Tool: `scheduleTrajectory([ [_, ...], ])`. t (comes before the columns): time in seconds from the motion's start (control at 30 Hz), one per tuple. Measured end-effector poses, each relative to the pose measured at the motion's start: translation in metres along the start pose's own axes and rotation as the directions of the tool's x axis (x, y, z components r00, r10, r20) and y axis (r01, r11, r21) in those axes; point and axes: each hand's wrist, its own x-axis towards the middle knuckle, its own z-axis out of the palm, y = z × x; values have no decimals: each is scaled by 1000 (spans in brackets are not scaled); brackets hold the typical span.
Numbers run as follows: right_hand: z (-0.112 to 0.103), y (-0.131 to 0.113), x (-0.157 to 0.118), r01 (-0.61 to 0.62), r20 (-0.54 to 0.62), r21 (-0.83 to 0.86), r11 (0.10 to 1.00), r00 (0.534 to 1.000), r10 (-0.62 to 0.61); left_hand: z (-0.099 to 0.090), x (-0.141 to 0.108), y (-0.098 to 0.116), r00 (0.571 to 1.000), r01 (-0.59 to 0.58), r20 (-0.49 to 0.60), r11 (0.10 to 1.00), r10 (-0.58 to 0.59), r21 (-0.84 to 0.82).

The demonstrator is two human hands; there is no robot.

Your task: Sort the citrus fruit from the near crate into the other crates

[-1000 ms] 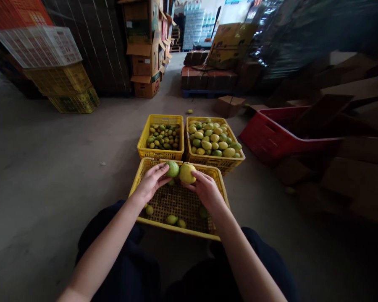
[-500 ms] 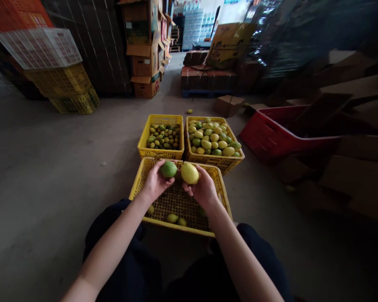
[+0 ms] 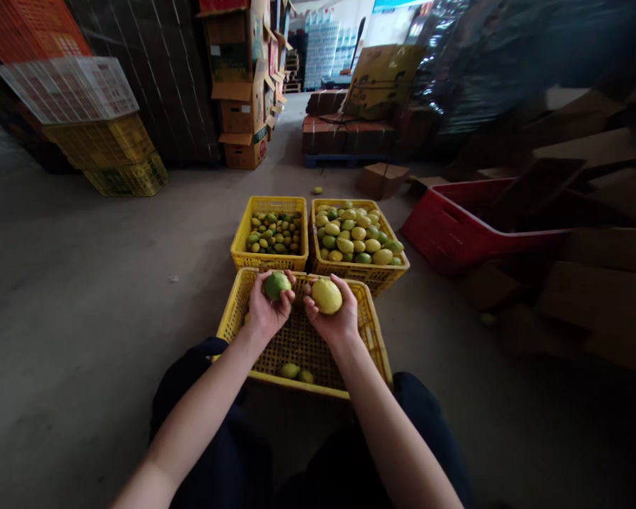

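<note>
My left hand (image 3: 268, 309) is closed round a green lemon (image 3: 276, 285) that shows a yellowish patch on its right side. A yellow lemon (image 3: 327, 295) rests in the curled fingers of my right hand (image 3: 339, 316). Both hands are above the near yellow crate (image 3: 375, 332), apart from each other. On its slatted floor, by the near wall, lie a couple of greenish-yellow lemons (image 3: 290, 370); my forearms hide part of the inside. Behind it, the left yellow crate (image 3: 235, 244) has several small green and yellow lemons, and the right yellow crate (image 3: 350, 269) is heaped with larger ones.
A red crate (image 3: 448, 237) with cardboard stands at the right, beside a pile of cardboard (image 3: 593, 297). Stacked crates (image 3: 103, 148) rise at the left, and cardboard boxes (image 3: 238, 116) further back. One lemon (image 3: 318, 190) and a small carton (image 3: 382, 179) lie on the floor ahead.
Both lemons have been turned in my fingers. The green one has shifted slightly left and now shows a yellowish side; the yellow one has moved slightly right.
</note>
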Motion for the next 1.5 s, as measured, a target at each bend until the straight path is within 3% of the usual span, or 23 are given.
scheduleTrajectory([
  [0.13,-4,0,2,32,-43,61,998,999,-29,1,0,-1,997,-30,-76,996,24,-79],
  [0.27,-8,3,4,110,-34,36,993,994,-108,1,5,-6,968,-220,-155,966,199,-134],
  [0.37,-10,6,5,111,-14,41,993,994,-110,-1,8,-7,950,-291,-161,944,267,-153],
  [0.53,-9,8,7,92,-66,98,991,994,-85,-5,7,-4,951,-298,-135,944,279,-142],
  [0.83,-4,8,9,130,-89,51,990,988,-125,-8,4,1,965,-247,-125,961,232,-126],
  [0.93,-5,4,9,152,-126,27,988,981,-148,-11,9,-2,978,-158,-137,987,158,9],
  [1.0,-6,-1,9,167,-144,12,986,976,-163,-19,14,-12,981,-25,-180,977,64,214],
  [1.1,-5,-9,5,178,-181,14,984,968,-172,-43,14,-43,957,230,-275,808,-88,542],
  [1.17,-3,-14,2,176,-220,28,984,961,-166,-67,8,-70,915,376,-363,690,-174,618],
  [1.23,-2,-19,-2,164,-245,42,986,958,-149,-89,0,-93,810,583,-504,507,-299,635],
  [1.3,-3,-24,-6,138,-247,54,989,961,-121,-102,-1,-104,745,667,-558,401,-366,628],
  [1.33,-3,-26,-8,124,-241,58,991,965,-107,-102,2,-103,753,658,-547,416,-366,627],
  [1.4,-6,-31,-11,103,-217,53,993,972,-89,-90,17,-87,830,555,-469,542,-303,632],
  [1.5,-12,-37,-16,87,-189,20,996,979,-82,-52,49,-36,941,299,-316,723,-117,623],
])
